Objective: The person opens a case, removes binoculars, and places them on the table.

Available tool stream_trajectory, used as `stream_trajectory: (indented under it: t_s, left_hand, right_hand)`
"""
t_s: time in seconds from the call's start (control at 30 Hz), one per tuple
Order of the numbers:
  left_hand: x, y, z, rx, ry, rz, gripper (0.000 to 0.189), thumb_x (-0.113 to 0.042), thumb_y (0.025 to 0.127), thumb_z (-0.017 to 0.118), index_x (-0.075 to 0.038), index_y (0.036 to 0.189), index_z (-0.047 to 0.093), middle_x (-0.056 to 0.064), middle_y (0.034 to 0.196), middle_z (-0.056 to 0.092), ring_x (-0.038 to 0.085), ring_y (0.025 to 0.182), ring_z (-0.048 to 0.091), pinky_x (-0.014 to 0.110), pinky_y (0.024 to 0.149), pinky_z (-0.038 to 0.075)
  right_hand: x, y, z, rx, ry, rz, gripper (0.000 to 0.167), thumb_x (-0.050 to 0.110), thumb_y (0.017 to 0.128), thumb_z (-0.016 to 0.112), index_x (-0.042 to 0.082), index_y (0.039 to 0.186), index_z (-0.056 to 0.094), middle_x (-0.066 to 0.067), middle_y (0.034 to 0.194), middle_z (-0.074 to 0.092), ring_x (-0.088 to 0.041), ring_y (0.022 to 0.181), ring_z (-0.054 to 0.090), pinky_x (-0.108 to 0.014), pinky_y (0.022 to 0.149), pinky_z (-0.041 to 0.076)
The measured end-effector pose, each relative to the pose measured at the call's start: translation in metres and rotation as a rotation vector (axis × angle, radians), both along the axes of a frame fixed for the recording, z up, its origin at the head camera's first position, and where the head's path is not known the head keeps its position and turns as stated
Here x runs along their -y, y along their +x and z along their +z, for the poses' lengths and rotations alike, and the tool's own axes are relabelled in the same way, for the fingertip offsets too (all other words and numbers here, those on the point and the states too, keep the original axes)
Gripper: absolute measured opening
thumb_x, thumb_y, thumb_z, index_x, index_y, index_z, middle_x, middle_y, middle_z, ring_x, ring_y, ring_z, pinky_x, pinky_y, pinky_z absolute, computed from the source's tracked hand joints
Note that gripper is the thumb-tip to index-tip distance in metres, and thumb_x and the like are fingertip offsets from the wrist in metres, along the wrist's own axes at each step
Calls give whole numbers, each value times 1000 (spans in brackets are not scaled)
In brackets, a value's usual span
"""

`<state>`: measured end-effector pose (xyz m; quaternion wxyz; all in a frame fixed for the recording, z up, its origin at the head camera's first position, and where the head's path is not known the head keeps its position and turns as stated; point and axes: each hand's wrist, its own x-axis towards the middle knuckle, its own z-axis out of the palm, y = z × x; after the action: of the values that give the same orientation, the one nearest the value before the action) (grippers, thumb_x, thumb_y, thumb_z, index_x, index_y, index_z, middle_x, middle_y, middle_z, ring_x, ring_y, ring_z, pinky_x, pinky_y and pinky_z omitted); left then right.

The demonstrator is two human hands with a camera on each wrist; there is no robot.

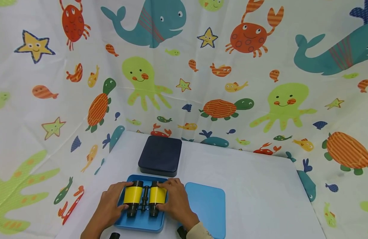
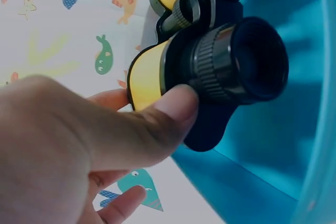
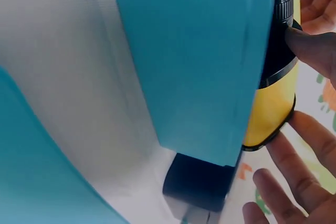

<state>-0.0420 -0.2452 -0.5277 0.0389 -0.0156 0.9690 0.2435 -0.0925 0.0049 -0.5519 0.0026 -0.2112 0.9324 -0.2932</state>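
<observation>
Yellow-and-black binoculars (image 1: 145, 196) are level at the open blue box (image 1: 139, 226); whether they touch its bottom I cannot tell. My left hand (image 1: 111, 201) grips the left barrel, and in the left wrist view its thumb presses the black part near the eyepiece (image 2: 257, 59). The opposite barrel is held by my right hand (image 1: 177, 200), with the thumb near the eyepiece and fingers at the far end. In the right wrist view, the box wall (image 3: 194, 66) hides part of the binoculars (image 3: 270, 111).
Just right of the box lies a flat light-blue lid (image 1: 205, 209). A dark navy case (image 1: 160, 153) sits behind the box on the white table (image 1: 255, 199). Cloth printed with sea animals (image 1: 178, 103) hangs around the back and sides.
</observation>
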Motion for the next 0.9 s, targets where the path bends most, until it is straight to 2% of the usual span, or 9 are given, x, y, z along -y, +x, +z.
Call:
stream_trajectory:
  t_s: [0.33, 0.5, 0.7, 0.9]
  left_hand:
    - [-6, -1, 16, -25, 26, -24, 78, -1, 82, 89, -12, 150, 53, 24, 154, 54, 49, 134, 51, 74, 111, 37]
    - [-10, -2, 21, -54, 23, -49, 80, -2, 80, 91, -13, 150, 53, 21, 153, 56, 47, 135, 52, 75, 110, 38]
    - [-18, -3, 28, -85, 41, -68, 82, -5, 79, 92, -16, 151, 53, 19, 152, 57, 46, 136, 53, 75, 111, 38]
    - [-27, -6, 34, -74, 64, -81, 82, -5, 80, 91, -18, 151, 53, 18, 153, 57, 44, 137, 53, 74, 113, 37]
  right_hand:
    - [-11, 3, 20, 59, -81, -17, 69, 38, 77, 97, 35, 140, 70, 11, 129, 66, -14, 121, 56, -42, 102, 55]
    - [-19, 5, 28, 101, -134, -30, 68, 36, 78, 96, 35, 140, 70, 11, 130, 65, -14, 121, 56, -45, 100, 56]
    - [-30, 7, 35, 141, -192, -46, 68, 31, 80, 96, 34, 142, 68, 8, 132, 64, -17, 121, 59, -50, 101, 56]
    - [-39, 8, 37, 143, -222, -67, 69, 27, 78, 97, 32, 141, 69, 8, 130, 63, -20, 118, 61, -47, 100, 59]
